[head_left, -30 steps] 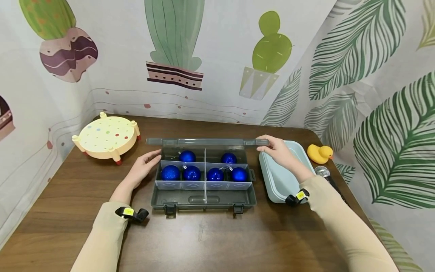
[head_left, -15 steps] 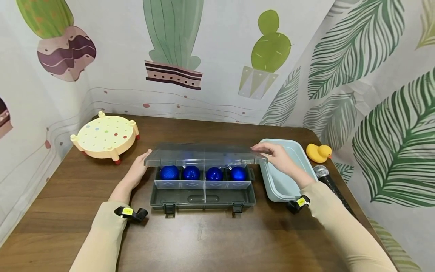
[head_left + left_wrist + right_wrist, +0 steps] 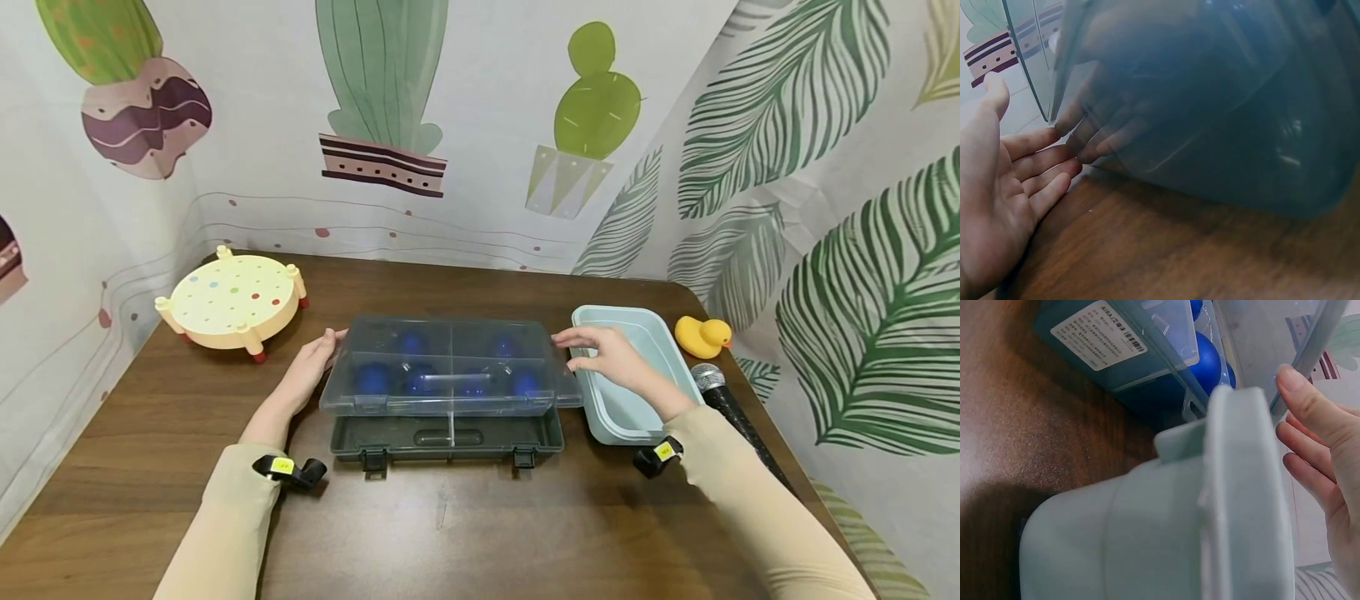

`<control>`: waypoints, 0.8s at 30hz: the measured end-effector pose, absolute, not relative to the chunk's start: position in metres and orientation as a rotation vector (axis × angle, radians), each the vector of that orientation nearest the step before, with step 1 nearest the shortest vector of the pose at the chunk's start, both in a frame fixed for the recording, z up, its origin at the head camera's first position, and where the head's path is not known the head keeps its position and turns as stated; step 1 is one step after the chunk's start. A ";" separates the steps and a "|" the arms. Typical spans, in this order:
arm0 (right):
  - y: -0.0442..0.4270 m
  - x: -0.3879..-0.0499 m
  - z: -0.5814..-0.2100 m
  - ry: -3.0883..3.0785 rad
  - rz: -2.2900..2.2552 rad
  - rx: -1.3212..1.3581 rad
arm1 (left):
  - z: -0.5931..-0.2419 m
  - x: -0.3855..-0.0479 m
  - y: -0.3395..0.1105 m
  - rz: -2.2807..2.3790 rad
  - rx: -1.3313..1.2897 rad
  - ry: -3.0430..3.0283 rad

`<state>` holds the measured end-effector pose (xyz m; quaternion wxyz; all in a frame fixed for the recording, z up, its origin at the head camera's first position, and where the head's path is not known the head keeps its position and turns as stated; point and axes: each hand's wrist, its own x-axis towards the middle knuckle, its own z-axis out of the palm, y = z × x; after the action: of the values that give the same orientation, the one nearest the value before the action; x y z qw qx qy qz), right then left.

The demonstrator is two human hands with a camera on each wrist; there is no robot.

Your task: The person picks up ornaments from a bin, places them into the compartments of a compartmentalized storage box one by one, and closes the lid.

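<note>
A clear grey plastic organizer box point(image 3: 446, 437) lies in front of me, its see-through lid point(image 3: 450, 400) tilted partway down over the compartments. Beneath the lid, several blue Christmas balls point(image 3: 372, 379) show dimly; one ball point(image 3: 1207, 362) is plainer in the right wrist view. My left hand point(image 3: 303, 375) is at the box's left side, its fairly straight fingers touching the plastic wall. At the lid's right edge is my right hand point(image 3: 611, 358), with relaxed fingers and the thumb touching the edge in the right wrist view. Two dark latches point(image 3: 375, 461) hang at the box's front.
A light-blue plastic tub point(image 3: 626, 400) stands right of the box, under my right forearm. Beyond it are a yellow rubber duck point(image 3: 702, 337) and a black microphone point(image 3: 738, 417). A round cream pegged toy stand point(image 3: 232, 300) sits at the back left. A printed curtain hangs behind.
The lid has swung forward and down from upright to over the ball compartments. My right hand has shifted slightly left and down at its edge; the left hand has stayed by the box's side.
</note>
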<state>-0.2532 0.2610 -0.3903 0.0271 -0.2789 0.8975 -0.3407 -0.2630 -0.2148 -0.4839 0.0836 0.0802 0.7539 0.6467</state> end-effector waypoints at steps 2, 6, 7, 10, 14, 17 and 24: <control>0.261 -0.253 -0.391 2.805 -0.984 -0.893 | -0.484 -0.263 -0.215 1.917 0.236 2.252; 0.260 -0.253 -0.391 2.845 -0.877 -0.949 | -0.485 -0.264 -0.215 1.885 0.224 2.286; 0.260 -0.253 -0.391 2.848 -0.862 -0.949 | -0.485 -0.265 -0.214 1.872 0.223 2.305; 0.258 -0.252 -0.389 2.859 -0.821 -0.943 | -0.485 -0.265 -0.214 1.839 0.213 2.348; 0.255 -0.252 -0.387 2.890 -0.733 -0.912 | -0.485 -0.264 -0.215 1.862 0.215 2.324; 0.254 -0.252 -0.389 2.911 -0.656 -0.901 | -0.486 -0.264 -0.215 1.911 0.228 2.283; 0.249 -0.252 -0.391 2.963 -0.542 -0.912 | -0.488 -0.264 -0.216 1.950 0.261 2.275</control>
<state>-0.2522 0.2494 -0.3914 -0.0028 -0.2896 0.9415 -0.1721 -0.2636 -0.2162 -0.4877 0.0671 0.0865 0.7547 0.6469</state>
